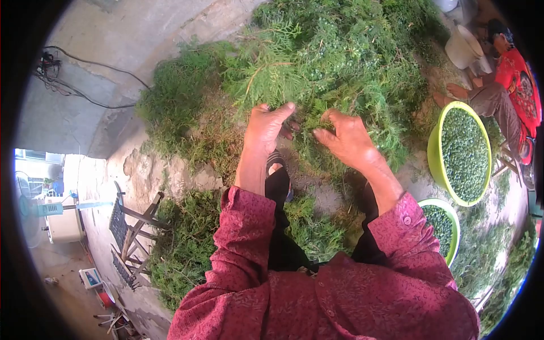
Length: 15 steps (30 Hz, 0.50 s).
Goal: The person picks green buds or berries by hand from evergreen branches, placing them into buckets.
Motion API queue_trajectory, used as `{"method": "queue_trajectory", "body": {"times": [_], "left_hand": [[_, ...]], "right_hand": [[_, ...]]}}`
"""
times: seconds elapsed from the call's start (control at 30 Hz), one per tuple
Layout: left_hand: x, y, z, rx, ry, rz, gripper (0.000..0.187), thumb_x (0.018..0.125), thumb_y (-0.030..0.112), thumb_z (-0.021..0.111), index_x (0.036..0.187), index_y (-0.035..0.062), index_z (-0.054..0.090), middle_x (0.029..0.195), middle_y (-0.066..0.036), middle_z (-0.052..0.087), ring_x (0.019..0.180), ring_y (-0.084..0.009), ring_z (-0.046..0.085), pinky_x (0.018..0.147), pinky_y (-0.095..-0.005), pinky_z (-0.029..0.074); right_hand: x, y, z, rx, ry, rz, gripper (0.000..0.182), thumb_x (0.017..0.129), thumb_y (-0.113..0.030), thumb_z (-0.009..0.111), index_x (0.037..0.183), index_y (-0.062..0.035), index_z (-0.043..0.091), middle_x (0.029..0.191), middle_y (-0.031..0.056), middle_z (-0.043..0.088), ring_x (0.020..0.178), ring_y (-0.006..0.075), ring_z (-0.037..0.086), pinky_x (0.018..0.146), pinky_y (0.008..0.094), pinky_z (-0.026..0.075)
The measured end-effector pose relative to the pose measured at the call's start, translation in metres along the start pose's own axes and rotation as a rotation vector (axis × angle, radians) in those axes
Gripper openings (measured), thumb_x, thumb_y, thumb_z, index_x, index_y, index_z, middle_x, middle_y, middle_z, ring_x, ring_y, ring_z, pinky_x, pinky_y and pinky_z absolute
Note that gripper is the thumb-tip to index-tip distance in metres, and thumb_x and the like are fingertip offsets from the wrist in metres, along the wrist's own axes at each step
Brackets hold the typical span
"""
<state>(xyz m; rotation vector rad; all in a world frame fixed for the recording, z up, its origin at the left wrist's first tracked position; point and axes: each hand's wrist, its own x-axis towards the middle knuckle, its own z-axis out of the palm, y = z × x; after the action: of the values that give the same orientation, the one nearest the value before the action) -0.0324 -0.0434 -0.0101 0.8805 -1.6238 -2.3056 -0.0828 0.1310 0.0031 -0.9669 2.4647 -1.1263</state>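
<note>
In front of me, my left hand (pixel 266 127) is closed, pinching the base of a leafy green conifer sprig (pixel 266 79) that fans out away from me. My right hand (pixel 351 139) is a short way to the right, its fingers bent and its thumb close to the index finger beside more greenery. What lies between those fingertips is too small to name. Beyond both hands spreads a big heap of cut conifer branches (pixel 362 62), with small bluish-green cones among the leaves.
To the right stand a large yellow-green tub (pixel 435 156) and a smaller green-rimmed tub (pixel 452 218), both full of small green cones. A person in red (pixel 513 85) sits beyond them near a white bucket (pixel 462 48). A stool (pixel 133 226) and a fan (pixel 31 209) are at left.
</note>
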Motion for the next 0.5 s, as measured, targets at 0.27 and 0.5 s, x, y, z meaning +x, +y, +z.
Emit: {"method": "queue_trajectory", "body": {"times": [0.27, 0.5], "left_hand": [[0.008, 0.007, -0.024, -0.099, 0.136, 0.031, 0.021, 0.075, 0.006, 0.065, 0.088, -0.0031, 0.053, 0.080, -0.012, 0.060, 0.063, -0.0182, 0.059, 0.048, -0.0317, 0.046], [0.022, -0.001, -0.033, -0.354, 0.211, 0.065, 0.012, 0.075, 0.005, 0.063, 0.085, 0.0011, 0.056, 0.077, -0.007, 0.060, 0.060, -0.0153, 0.056, 0.045, -0.0280, 0.041]], "right_hand": [[-0.001, 0.011, -0.014, 0.425, 0.190, 0.127, 0.013, 0.080, -0.014, 0.059, 0.082, -0.0017, 0.056, 0.061, 0.0059, 0.055, 0.051, 0.0126, 0.049, 0.044, 0.0273, 0.040], [-0.001, 0.020, -0.040, 1.443, 0.057, 0.366, 0.002, 0.083, -0.006, 0.054, 0.084, -0.0043, 0.052, 0.072, 0.0055, 0.056, 0.053, 0.0073, 0.048, 0.033, 0.0162, 0.026]]}}
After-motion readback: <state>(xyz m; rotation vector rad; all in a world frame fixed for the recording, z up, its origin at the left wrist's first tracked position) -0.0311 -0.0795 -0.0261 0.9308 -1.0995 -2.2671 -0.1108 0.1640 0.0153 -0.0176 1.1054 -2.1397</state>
